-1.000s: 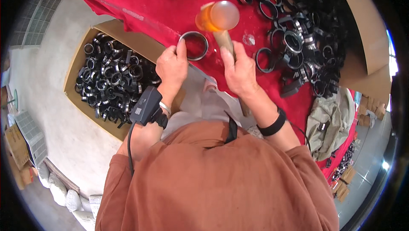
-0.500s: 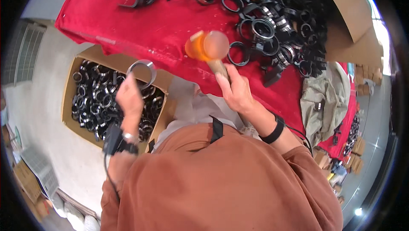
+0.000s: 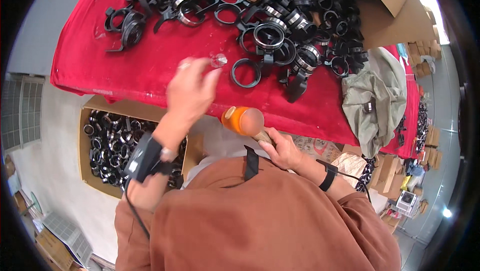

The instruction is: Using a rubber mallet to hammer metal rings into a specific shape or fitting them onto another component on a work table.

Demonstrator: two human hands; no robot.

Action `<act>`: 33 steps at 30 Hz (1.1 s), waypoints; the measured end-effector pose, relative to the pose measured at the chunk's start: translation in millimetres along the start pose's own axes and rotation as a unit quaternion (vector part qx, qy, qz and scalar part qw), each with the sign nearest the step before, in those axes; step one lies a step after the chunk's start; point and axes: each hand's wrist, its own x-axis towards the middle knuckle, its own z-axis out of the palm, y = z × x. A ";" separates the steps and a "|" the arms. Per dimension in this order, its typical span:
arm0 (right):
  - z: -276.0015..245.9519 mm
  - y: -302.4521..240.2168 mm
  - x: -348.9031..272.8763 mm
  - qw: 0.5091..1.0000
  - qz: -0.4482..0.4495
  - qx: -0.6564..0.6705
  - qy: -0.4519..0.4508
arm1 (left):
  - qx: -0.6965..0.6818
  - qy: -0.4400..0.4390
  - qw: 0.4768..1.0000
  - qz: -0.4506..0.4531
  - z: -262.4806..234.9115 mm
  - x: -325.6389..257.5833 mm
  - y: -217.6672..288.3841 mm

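My right hand [image 3: 284,148] is closed round the wooden handle of a mallet [image 3: 245,121] with an orange head, held low by the front edge of the red cloth [image 3: 150,66]. Over that cloth reaches my left hand [image 3: 192,88], slightly blurred, its fingers apart and nothing visible between them. Just past its fingertips is a small whitish, shiny patch [image 3: 218,60] that I cannot make out. To the right of this hand, a single black ring [image 3: 245,73] lies flat on the cloth. Behind it sits a pile of black clamp-like rings [image 3: 269,36], some with silvery bands.
Below the table's left front stands an open cardboard box [image 3: 86,166] full of similar rings [image 3: 112,143]. A large cardboard box [image 3: 400,26] lies at the back right, with a crumpled grey-green cloth [image 3: 372,101] in front of it. Cables run from bands on both my wrists.
My left hand held a silvery ring above the box; that ring is no longer in it, and the hand is now over the cloth. The mallet has come down closer to me.
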 end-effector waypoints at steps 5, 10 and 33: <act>-6.9 4.1 -6.5 0.999 0.017 0.035 0.009 | -0.008 -0.270 0.933 -0.236 73.4 97.9 45.5; -12.9 11.6 -7.8 0.998 0.014 0.035 0.039 | -0.049 -0.275 0.883 -0.377 109.0 133.0 37.7; 12.5 -77.9 99.1 0.994 -0.070 0.082 0.027 | 0.219 0.002 0.937 -0.273 -44.6 -22.2 -59.3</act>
